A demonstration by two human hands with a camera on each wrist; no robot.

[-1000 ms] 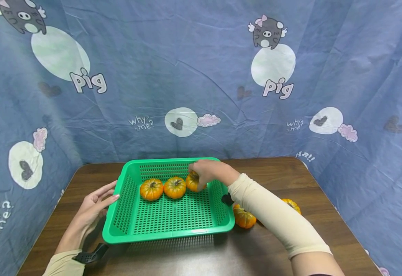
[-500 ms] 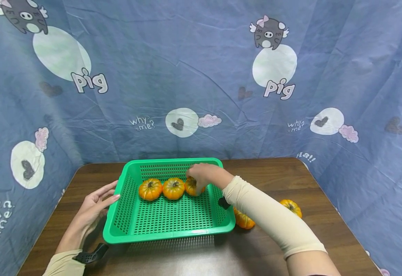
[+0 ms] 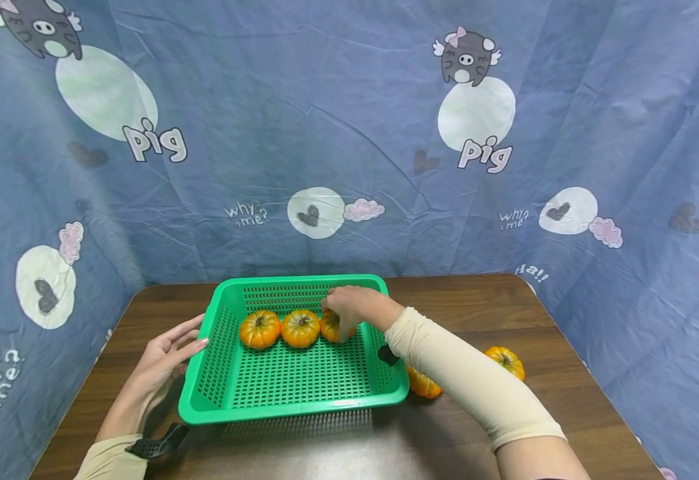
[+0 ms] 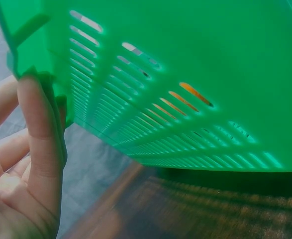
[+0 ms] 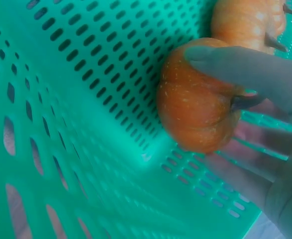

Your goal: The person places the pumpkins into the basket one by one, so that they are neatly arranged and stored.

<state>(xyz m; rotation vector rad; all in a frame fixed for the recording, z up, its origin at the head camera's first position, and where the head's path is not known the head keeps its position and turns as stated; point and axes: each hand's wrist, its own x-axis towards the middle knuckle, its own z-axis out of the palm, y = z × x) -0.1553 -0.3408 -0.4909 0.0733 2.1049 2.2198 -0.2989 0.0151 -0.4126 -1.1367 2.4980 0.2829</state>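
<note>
A green plastic basket (image 3: 301,403) with slotted walls stands on the table. My left hand (image 3: 160,363) holds its left rim; the left wrist view shows the thumb (image 4: 41,129) against that edge. Inside, along the back, a row of small orange pumpkins runs from the left pumpkin (image 3: 260,329) through the middle pumpkin (image 3: 300,329) to the right pumpkin (image 5: 198,99). My right hand (image 3: 358,308) grips this right one from above, thumb on one side and fingers on the other, partly covering it. The row's pumpkins touch or nearly touch.
Outside the basket, by its right wall, lies another pumpkin (image 3: 424,383), partly behind the right sleeve. One more pumpkin (image 3: 506,362) sits farther right on the brown wooden table (image 3: 445,297). A blue printed cloth (image 3: 385,147) hangs behind and at both sides.
My right hand has shifted slightly left and down with the right pumpkin. The other two pumpkins in the row have slid a little left. My left hand stays on the rim.
</note>
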